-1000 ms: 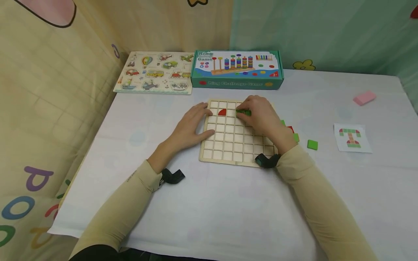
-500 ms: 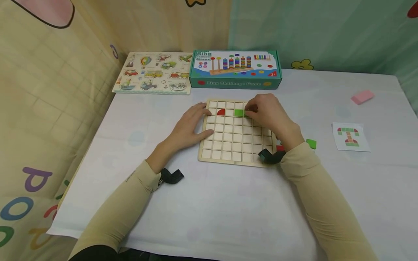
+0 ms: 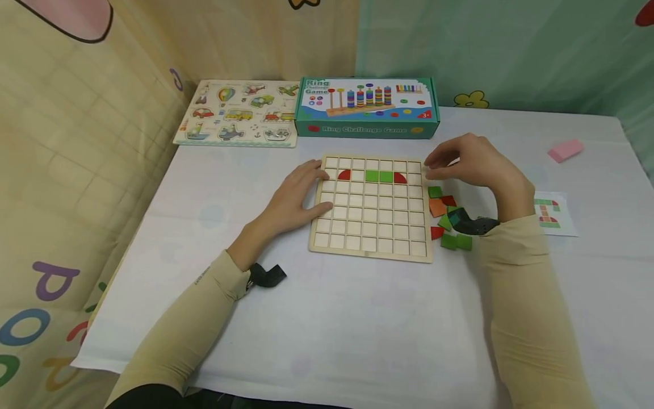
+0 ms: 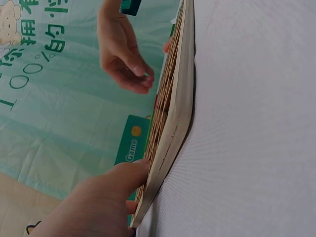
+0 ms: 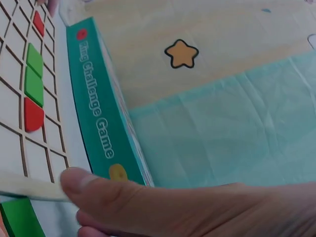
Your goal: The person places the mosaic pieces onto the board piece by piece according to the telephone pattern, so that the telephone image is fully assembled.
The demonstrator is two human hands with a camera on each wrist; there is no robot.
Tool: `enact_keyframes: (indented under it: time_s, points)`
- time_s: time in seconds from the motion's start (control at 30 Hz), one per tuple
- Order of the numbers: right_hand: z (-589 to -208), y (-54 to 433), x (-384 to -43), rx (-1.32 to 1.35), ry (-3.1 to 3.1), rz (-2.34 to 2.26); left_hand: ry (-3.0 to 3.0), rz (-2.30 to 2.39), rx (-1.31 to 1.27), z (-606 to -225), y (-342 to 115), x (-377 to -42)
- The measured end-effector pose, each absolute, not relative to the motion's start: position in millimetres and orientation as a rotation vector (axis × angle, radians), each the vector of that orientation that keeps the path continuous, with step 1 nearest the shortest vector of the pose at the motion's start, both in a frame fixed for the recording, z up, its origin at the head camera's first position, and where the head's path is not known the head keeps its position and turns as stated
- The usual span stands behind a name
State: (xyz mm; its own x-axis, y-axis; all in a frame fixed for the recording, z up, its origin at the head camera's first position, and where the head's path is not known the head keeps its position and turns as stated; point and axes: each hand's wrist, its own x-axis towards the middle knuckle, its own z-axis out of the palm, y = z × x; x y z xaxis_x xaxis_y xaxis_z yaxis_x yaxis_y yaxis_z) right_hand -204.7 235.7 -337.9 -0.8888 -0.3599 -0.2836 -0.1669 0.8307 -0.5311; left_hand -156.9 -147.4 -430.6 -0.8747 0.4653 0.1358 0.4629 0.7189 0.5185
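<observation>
My left hand (image 3: 293,196) rests at the left edge of a wooden grid board (image 3: 368,255), its thumb and fingers spread apart. On the board's second row sit a red quarter-round tile (image 3: 345,175), two green square tiles (image 3: 380,176) side by side, and another red quarter-round tile (image 3: 399,178) touching them on the right. My right hand (image 3: 472,162) hovers just off the board's right edge, fingers loosely bent, with nothing seen between them. Below it lies a loose pile of green, red and orange tiles (image 3: 449,241), partly hidden by the wrist camera.
A white pattern card (image 3: 554,228) lies to the right, partly covered by the right wrist. Farther back is a pink block (image 3: 565,150). Behind the board stand a green Ring Challenge Game box (image 3: 367,129) and a picture puzzle board (image 3: 212,122).
My right hand has let go of the green tiles and moved right, off the board. Two green squares and the right red quarter-round now show in the row. The left hand stays put.
</observation>
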Motion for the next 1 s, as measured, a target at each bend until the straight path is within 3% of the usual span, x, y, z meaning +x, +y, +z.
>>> enact_keyframes:
  time_s: [0.27,1.0]
  points:
    - [-342,258,-206,-0.266,2.458,-0.634,2.904,0.880,0.767,-428,-148,-156]
    - [-346,240,-207,-0.337,2.460,-0.559,2.907,0.888,0.784,-428,-147,-157]
